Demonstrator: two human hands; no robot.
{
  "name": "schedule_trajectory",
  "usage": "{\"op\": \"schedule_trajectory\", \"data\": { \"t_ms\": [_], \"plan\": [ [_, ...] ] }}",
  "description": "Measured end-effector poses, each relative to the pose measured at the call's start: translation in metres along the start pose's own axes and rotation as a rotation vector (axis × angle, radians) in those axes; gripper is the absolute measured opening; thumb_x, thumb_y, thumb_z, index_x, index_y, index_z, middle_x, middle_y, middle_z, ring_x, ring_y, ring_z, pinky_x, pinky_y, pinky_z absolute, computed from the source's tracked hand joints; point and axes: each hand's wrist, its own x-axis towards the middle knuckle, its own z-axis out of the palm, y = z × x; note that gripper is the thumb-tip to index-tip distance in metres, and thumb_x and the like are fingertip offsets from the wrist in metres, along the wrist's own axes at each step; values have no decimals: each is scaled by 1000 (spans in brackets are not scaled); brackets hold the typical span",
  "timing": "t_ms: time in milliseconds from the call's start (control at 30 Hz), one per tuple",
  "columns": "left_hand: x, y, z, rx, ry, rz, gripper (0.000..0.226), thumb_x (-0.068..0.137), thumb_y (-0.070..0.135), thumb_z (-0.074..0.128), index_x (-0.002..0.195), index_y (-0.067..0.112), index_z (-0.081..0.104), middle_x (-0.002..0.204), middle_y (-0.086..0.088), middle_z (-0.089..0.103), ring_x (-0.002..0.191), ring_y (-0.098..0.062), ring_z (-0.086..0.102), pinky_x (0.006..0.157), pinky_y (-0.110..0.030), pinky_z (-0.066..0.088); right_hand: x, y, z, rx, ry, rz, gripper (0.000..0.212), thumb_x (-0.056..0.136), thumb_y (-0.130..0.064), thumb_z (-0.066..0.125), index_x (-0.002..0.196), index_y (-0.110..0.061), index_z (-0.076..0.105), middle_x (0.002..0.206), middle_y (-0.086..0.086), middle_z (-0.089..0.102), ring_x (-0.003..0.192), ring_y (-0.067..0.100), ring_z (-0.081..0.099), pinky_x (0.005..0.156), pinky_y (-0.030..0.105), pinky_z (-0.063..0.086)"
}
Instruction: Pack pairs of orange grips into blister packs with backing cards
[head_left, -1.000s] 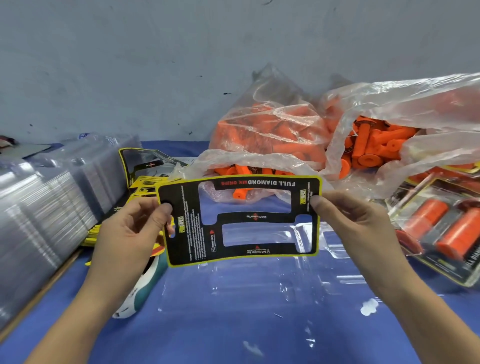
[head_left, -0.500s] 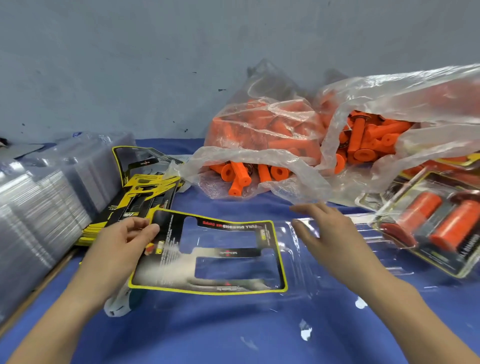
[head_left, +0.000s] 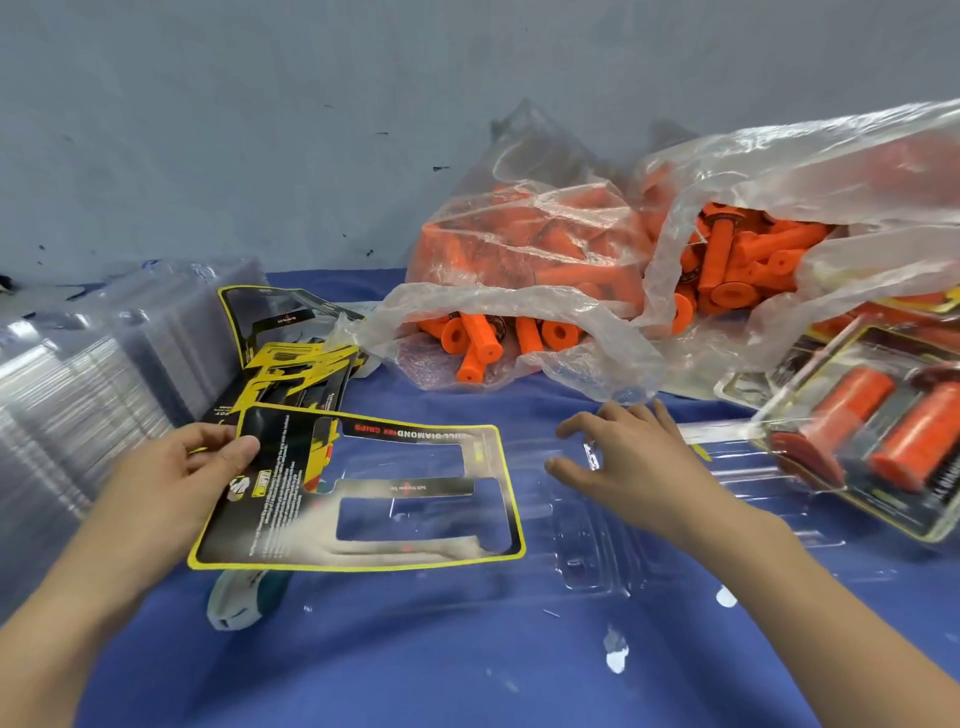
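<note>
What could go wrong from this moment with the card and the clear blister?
1. The left hand pinches the backing card only at its left edge, so it may settle crooked on the clear blister.
2. The teal tool lies partly under the card and could lift it.
3. Loose grips at the bag mouth could roll out.

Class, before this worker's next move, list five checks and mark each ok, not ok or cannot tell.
1. Left hand grips backing card: ok, thumb on its left edge.
2. Right hand free: ok, open above the clear blister tray.
3. Card seated in tray: cannot tell, clear plastic is hard to read.
4. Loose orange grips available: ok, spilling from the open plastic bag.
5. Grips loaded in tray: not ok, none there.
</note>
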Motion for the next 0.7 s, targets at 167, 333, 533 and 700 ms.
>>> {"op": "schedule_trajectory", "data": {
  "t_ms": [167, 333, 533, 700],
  "plan": [
    [-2, 3, 2, -61, -49, -37, 4, 90, 36, 67, 91, 38, 69, 70, 6, 75, 54, -14, 70, 66, -34, 52, 2, 4, -3, 28, 37, -22, 28, 89, -60, 54, 109, -42, 54, 97, -12, 49, 109, 18, 45, 114, 40, 22],
    [-9, 8, 22, -66, -152, -41, 10, 92, 26, 64, 93, 16, 67, 64, 2, 72, 47, -4, 58, 59, -29, 43, 2, 8, -4, 40, 37, -69, 26, 96, -50, 51, 118, -39, 57, 99, -12, 52, 104, 17, 42, 106, 33, 27],
    [-21, 11, 49, -98, -274, -123, 11, 94, 28, 62, 97, 17, 63, 77, -3, 76, 59, -21, 63, 65, -36, 47, -1, 12, -4, 74, 58, -107, 29, 103, -33, 39, 121, -33, 62, 112, -10, 60, 105, 21, 47, 100, 34, 33],
    [-26, 15, 57, -37, -287, -129, 13, 95, 35, 60, 96, 22, 60, 74, 2, 76, 61, -23, 71, 60, -34, 51, 0, 14, -4, 92, 51, -112, 29, 102, -38, 41, 118, -32, 64, 111, -8, 63, 102, 20, 48, 98, 34, 36]
  ]
}}
